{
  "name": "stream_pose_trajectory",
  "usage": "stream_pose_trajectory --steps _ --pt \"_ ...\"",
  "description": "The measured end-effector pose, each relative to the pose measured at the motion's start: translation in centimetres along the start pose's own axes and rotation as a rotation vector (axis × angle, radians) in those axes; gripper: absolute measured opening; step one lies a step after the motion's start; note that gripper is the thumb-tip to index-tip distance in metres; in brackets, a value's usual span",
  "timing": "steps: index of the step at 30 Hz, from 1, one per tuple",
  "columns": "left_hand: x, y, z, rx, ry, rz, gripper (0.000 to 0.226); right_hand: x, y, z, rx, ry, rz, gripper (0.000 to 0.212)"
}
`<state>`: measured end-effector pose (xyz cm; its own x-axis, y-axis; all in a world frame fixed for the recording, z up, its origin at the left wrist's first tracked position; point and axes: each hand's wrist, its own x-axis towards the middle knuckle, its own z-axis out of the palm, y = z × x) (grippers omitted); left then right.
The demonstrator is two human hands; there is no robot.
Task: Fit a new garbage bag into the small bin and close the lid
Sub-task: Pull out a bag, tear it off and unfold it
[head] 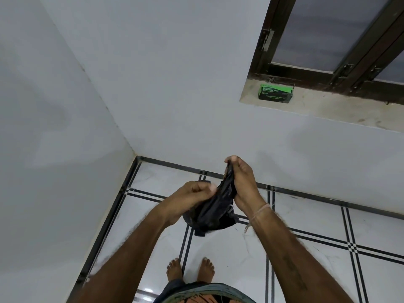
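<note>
A crumpled black garbage bag (215, 209) hangs between both of my hands, above the floor in the middle of the head view. My left hand (192, 194) pinches its left edge between thumb and fingers. Higher up, my right hand (240, 180) grips the bag's top end, fingers closed around it. Directly under the bag a dark round shape (200, 229) with a small tab sits on the floor; it may be the small bin, but the bag and my hands hide most of it.
A green box of garbage bags (276, 93) lies on the stone window sill (328, 110) at upper right, below a dark-framed window. White walls meet in a corner at left. The white tiled floor (317, 226) has black stripes. My bare feet (190, 270) stand below the bag.
</note>
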<state>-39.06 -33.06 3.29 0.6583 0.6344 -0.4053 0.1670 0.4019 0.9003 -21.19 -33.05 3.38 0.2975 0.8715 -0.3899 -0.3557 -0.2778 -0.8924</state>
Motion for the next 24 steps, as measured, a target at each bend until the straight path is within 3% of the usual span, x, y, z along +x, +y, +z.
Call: stream_pose_trajectory --steps 4,8,10,11,14,19,24 --pt "0.8 0.2 0.7 -0.076 0.118 0.032 0.025 1.0 0.0 0.3 -0.022 -0.027 -0.055 0.029" --pt "1.1 0.1 1.4 -0.187 0.308 0.067 0.027 1.1 0.5 0.7 -0.283 0.065 -0.144 0.019" --pt "1.3 0.1 1.5 -0.206 0.397 0.104 0.033 0.0 0.9 0.2 -0.409 0.133 -0.232 0.024" --pt "1.3 0.1 1.4 -0.226 0.427 0.116 0.035 -0.9 0.9 0.1 -0.386 0.099 -0.212 0.032" --pt "1.2 0.3 1.4 -0.279 0.438 0.119 0.026 -2.6 0.5 0.3 -0.265 -0.12 0.09 0.058" --pt "1.5 0.0 1.2 -0.445 0.395 0.063 0.023 -2.5 -0.4 1.0 -0.129 -0.127 0.207 0.029" --pt "1.8 -0.4 0.8 -0.639 0.396 0.014 0.026 -2.0 -0.2 0.6 0.046 -0.06 0.346 0.044"
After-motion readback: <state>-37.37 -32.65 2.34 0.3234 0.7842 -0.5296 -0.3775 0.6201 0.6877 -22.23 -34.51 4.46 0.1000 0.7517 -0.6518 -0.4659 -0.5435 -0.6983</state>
